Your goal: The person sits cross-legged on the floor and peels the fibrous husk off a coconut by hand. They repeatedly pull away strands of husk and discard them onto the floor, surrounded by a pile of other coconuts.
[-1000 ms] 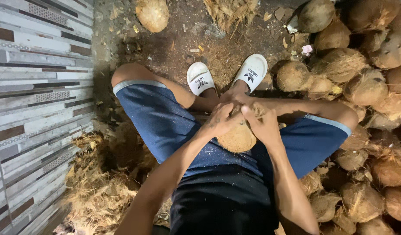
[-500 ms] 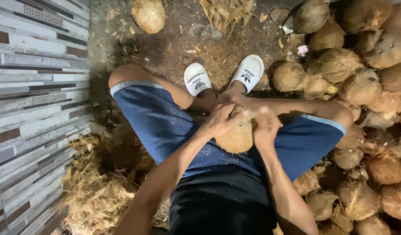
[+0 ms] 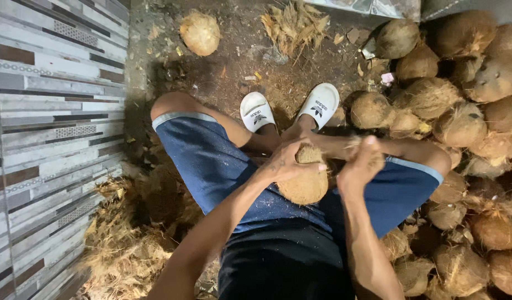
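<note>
I sit with knees apart in blue shorts and white slippers. A round brown coconut [image 3: 305, 186] with rough fibre rests between my thighs. My left hand [image 3: 286, 162] lies over its top left side and grips it. My right hand [image 3: 360, 166] is a closed fist just to the right of the coconut, clenched on a strip of pale husk fibre [image 3: 353, 143] that sticks up out of it. Whether that strip still joins the coconut is not clear.
A heap of several husky coconuts [image 3: 461, 128] fills the right side. One peeled coconut [image 3: 200, 33] lies on the dirt floor at the top, next to a tuft of husk [image 3: 294, 25]. Loose fibre [image 3: 120, 244] piles up at lower left beside a striped tiled wall [image 3: 50, 122].
Both hands were together on top of the coconut. Now my right hand has pulled away to the right with a strip of husk, while my left stays on the coconut.
</note>
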